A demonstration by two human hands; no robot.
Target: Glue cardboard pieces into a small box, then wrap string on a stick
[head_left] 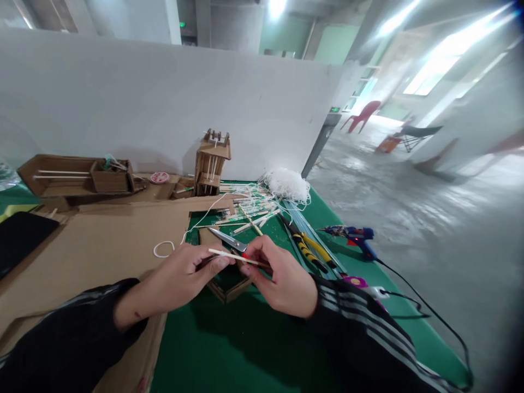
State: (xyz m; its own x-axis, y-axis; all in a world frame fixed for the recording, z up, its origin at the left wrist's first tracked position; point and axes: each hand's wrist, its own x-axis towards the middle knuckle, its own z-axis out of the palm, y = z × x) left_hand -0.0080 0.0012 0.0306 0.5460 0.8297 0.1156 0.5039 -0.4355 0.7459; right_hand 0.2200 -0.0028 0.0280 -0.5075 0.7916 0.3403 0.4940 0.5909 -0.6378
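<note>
My left hand (184, 275) pinches a thin wooden stick (235, 256) near its left end. Its other end sits between the fingers of my right hand (282, 277). White string (164, 249) loops out beside my left hand and runs up toward the pile of sticks. Just beyond my fingers are scissors (229, 239), blades pointing up and left, with a bit of red by my right fingers; whether they are held or lying there I cannot tell. Below my hands lies a small cardboard frame (229, 292), partly hidden.
Wrapped and loose chopsticks (245, 215) lie beyond my hands near tangled white string (286, 184). Yellow-black pliers (309, 251), a blue glue gun (360, 236) and its cord are at right. A cardboard tower (210, 164) and cardboard box (82, 174) stand against the wall.
</note>
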